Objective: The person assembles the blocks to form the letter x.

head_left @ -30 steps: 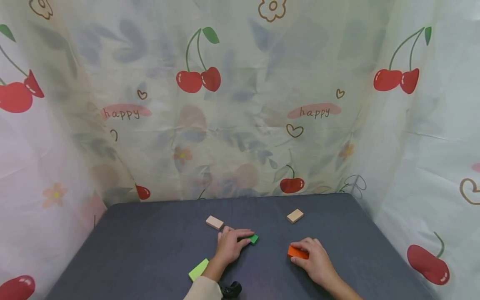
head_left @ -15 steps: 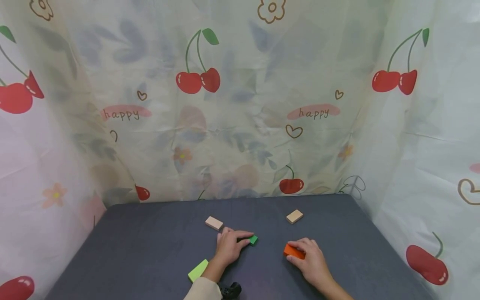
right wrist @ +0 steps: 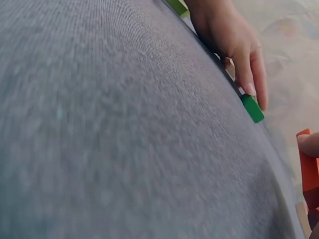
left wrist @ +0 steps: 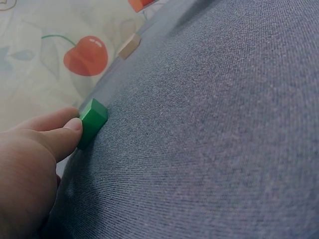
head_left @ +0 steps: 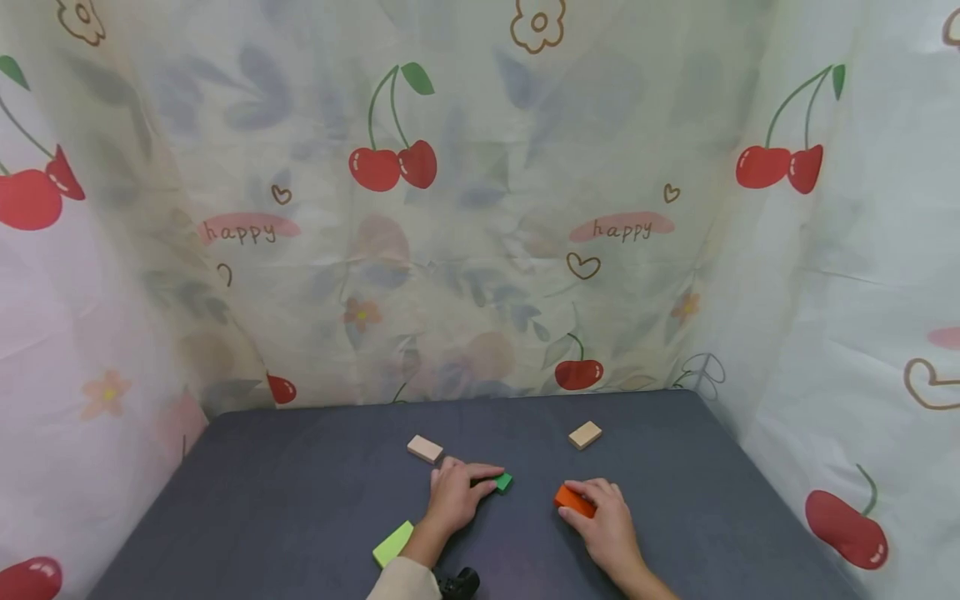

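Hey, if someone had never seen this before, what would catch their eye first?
Probably the big red cherries printed on the pale curtain behind the dark table. Next, likely the orange block pinched in the right hand, then the smaller-looking patch of green block pinched in the left hand.

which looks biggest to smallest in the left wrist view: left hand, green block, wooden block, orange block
1. Left hand
2. Green block
3. Wooden block and orange block, unranked: their visible parts look alike, and the frame's edge cuts off the orange one.
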The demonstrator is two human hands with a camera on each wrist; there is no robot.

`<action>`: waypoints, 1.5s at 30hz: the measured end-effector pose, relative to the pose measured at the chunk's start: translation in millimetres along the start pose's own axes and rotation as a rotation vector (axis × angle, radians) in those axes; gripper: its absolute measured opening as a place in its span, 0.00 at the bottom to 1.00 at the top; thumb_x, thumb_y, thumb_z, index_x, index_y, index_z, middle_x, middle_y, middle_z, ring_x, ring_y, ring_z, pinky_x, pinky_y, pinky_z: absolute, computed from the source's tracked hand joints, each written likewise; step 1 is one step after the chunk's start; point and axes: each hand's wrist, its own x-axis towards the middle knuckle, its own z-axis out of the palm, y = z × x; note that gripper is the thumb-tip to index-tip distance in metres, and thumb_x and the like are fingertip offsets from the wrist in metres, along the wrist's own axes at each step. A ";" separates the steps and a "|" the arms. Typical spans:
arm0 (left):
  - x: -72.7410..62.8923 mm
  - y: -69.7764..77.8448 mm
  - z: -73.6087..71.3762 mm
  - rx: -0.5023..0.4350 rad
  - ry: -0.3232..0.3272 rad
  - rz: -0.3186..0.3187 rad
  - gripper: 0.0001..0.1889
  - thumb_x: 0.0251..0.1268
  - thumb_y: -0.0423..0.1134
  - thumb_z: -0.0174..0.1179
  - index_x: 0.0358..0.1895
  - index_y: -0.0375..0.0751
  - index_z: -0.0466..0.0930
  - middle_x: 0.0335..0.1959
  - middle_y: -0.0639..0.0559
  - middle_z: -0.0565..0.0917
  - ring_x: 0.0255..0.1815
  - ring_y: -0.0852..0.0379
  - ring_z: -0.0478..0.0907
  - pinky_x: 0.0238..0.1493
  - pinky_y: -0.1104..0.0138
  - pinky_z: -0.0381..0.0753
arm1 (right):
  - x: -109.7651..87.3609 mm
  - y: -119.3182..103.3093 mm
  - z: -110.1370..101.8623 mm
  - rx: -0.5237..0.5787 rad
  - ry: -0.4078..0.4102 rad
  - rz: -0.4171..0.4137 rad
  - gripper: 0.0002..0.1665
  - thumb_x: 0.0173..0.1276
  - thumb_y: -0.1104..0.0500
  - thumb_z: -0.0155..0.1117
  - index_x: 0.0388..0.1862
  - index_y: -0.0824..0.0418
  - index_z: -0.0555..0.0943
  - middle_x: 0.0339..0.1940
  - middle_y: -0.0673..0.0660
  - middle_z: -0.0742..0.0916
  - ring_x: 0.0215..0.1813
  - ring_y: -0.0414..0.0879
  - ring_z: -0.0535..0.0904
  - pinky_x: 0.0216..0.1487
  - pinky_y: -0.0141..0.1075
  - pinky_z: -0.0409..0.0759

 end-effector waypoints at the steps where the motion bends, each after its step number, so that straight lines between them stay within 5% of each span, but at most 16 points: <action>1: -0.1 -0.5 0.2 0.003 0.002 0.001 0.14 0.62 0.46 0.65 0.51 0.63 0.87 0.48 0.67 0.84 0.37 0.62 0.64 0.37 0.59 0.57 | 0.2 -0.8 1.9 0.009 0.002 0.009 0.22 0.46 0.63 0.81 0.44 0.59 0.88 0.36 0.47 0.83 0.39 0.44 0.72 0.41 0.41 0.71; 9: -1.1 -2.3 0.7 0.002 0.005 0.002 0.14 0.62 0.46 0.65 0.51 0.63 0.87 0.48 0.67 0.84 0.37 0.61 0.64 0.37 0.60 0.57 | 1.2 -2.8 12.9 0.012 -0.040 0.081 0.21 0.50 0.61 0.80 0.46 0.57 0.87 0.38 0.48 0.83 0.41 0.45 0.72 0.44 0.42 0.71; 45: -0.9 0.8 -1.0 0.003 -0.012 -0.023 0.14 0.62 0.46 0.65 0.51 0.64 0.87 0.48 0.67 0.84 0.37 0.61 0.64 0.37 0.60 0.57 | 19.9 -14.6 43.1 -0.020 -0.177 0.012 0.18 0.50 0.59 0.79 0.42 0.59 0.87 0.34 0.49 0.81 0.38 0.45 0.72 0.41 0.41 0.70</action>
